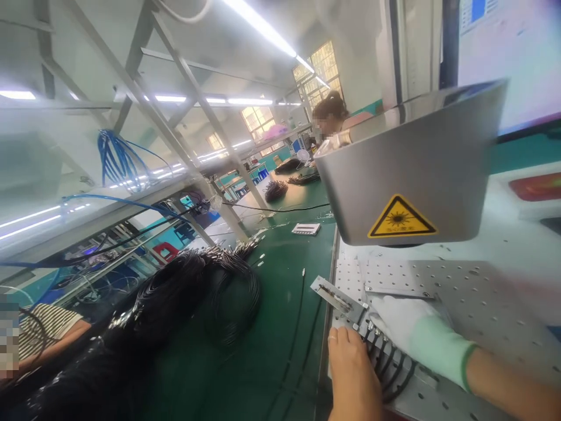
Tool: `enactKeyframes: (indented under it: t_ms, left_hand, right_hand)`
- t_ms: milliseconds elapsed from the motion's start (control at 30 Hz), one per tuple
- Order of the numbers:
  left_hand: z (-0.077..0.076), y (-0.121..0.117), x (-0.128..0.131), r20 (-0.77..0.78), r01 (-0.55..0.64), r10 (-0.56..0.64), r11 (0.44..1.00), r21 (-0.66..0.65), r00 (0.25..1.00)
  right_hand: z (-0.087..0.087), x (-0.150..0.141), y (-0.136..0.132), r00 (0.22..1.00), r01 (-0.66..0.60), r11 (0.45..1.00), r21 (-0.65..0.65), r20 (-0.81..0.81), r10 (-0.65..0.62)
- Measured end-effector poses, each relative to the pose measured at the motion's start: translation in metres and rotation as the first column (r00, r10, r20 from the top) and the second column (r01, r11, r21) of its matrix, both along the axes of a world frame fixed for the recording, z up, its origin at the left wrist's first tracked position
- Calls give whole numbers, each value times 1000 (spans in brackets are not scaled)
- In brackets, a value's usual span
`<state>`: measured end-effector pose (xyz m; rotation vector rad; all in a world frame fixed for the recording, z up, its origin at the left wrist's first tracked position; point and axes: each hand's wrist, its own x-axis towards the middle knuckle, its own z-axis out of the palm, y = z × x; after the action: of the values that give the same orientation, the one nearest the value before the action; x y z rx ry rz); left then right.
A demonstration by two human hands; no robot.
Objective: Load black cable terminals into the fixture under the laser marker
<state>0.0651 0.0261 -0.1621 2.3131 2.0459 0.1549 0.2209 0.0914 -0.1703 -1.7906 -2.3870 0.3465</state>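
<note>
Several black cables [397,365] lie side by side, their metal plug ends in a row at a small metal fixture [337,297] on the perforated plate. My left hand [352,362], bare with a ring, is at the left end of this row, fingers curled together against the nearest cable; its fingertips are partly hidden. From the right, my right hand [407,327] in a white glove with a green cuff reaches over the plugs. Its fingers are bent down at the fixture, and what lies under them is hidden.
A grey machine head [407,175] with a yellow laser warning sign overhangs the perforated metal plate [464,286]. Bundles of black cable [166,298] cover the left of the green table [280,257]. A monitor [511,64] stands at right. Two people sit nearby.
</note>
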Motion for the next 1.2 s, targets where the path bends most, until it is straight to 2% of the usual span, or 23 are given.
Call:
enactKeyframes:
  t_ms: [200,267,367,467,533,567,667,767,833,933,1033,1100,1200]
  left_hand:
    - [13,-2,-1,24,-36,35,999,40,999]
    - [13,-4,-2,51,34,-38,997,62,998]
    - [9,-5,-7,79,232,-246,960,154,966]
    - [-1,-2,-11,22,427,-447,867,258,894]
    - [-13,1,-12,-17,505,-521,818,273,853]
    - [-20,3,-11,-23,512,-527,812,282,849]
    - [-44,5,-7,-24,454,-469,838,304,883]
    - [-54,6,-5,11,404,-420,880,251,907]
    - [-47,7,-6,36,424,-440,882,206,897]
    - [-24,8,-8,37,472,-483,866,166,875]
    - [-6,8,-8,31,481,-490,865,144,871]
    - [-3,8,-6,41,489,-497,863,125,866]
    - [-11,11,-2,50,476,-480,876,73,876]
  right_hand:
    - [22,-7,-5,998,3,1000,24,61,-4]
    - [24,-6,-6,998,0,999,41,69,-3]
    - [15,-5,-1,998,-8,998,59,60,4]
    - [-3,-2,7,1000,-6,999,51,30,4]
    - [-16,0,12,1000,-1,999,40,16,0]
    - [-21,1,14,1000,-3,999,35,9,2]
    - [-25,2,15,1000,-22,1000,21,-7,23]
    - [-10,3,12,998,-63,998,19,-18,63]
    - [7,5,8,993,-113,993,29,-35,114]
    - [29,10,1,979,-188,981,46,-67,190]
    - [41,14,-3,976,-194,980,46,-87,197]
    - [43,15,-3,977,-184,982,44,-97,187]
    - [45,15,-4,978,-178,983,31,-103,181]
